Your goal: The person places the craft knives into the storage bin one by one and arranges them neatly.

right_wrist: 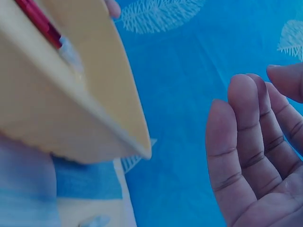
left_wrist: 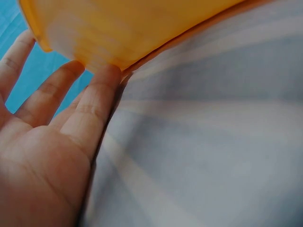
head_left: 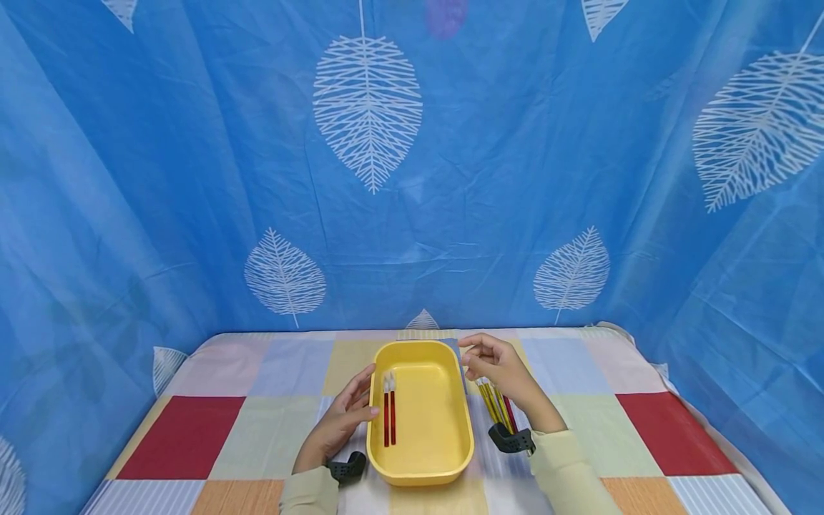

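A yellow plastic tray (head_left: pixel 421 468) sits in front of me. Inside, along its left wall, two red-handled paintbrushes (head_left: pixel 389 422) lie side by side with pale tips pointing away. My left hand (head_left: pixel 341 422) rests against the tray's left side, thumb at the rim; its spread fingers (left_wrist: pixel 90 111) touch the outer wall in the left wrist view. Beyond the right rim, my right hand (head_left: pixel 496 365) hovers with loosely bent fingers (right_wrist: pixel 244 123) and nothing between them. Under that hand, several yellow and red paintbrushes (head_left: pixel 494 406) lie on the table, partly hidden by the hand and wrist strap.
A patchwork cloth (head_left: pixel 277 436) in coloured squares covers the table. Blue curtains (head_left: pixel 476 179) with white leaf prints enclose the back and both sides. Dark camera mounts (head_left: pixel 511 438) sit at both wrists. Behind the tray's right corner, a blue patch (head_left: pixel 453 346) shows.
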Action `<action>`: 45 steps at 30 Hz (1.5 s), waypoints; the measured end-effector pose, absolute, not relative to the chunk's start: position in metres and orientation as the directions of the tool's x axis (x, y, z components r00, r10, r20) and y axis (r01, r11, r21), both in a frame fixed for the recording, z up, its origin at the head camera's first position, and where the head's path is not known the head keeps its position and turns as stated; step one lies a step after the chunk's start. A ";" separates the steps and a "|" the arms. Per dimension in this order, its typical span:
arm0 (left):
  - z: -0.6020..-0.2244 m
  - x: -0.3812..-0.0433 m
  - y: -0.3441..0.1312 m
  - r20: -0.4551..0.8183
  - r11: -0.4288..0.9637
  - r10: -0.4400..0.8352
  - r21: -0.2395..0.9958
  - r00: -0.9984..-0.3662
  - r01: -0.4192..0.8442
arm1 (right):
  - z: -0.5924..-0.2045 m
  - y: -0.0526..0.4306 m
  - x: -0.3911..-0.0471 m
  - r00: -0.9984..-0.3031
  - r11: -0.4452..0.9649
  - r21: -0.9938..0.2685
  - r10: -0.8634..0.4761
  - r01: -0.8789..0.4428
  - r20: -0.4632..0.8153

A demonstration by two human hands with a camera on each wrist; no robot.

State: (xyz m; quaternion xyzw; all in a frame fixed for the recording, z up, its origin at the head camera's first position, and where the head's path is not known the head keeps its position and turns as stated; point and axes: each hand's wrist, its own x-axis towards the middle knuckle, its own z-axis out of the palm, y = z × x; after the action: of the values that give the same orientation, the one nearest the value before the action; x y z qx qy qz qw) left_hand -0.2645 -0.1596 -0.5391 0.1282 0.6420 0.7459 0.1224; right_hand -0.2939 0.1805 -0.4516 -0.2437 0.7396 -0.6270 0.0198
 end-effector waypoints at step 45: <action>-0.538 -0.264 -0.158 0.024 -0.149 0.343 0.988 -0.939 -0.029 | -0.509 0.235 -0.329 -0.988 0.357 -0.934 -0.137 0.023 -0.076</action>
State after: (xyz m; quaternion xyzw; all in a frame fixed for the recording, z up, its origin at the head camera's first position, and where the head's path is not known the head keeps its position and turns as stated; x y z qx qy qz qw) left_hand -0.2641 -0.1579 -0.5378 0.1227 0.6403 0.7480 0.1244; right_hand -0.3286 0.2354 -0.5089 -0.0347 0.8208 -0.5658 0.0704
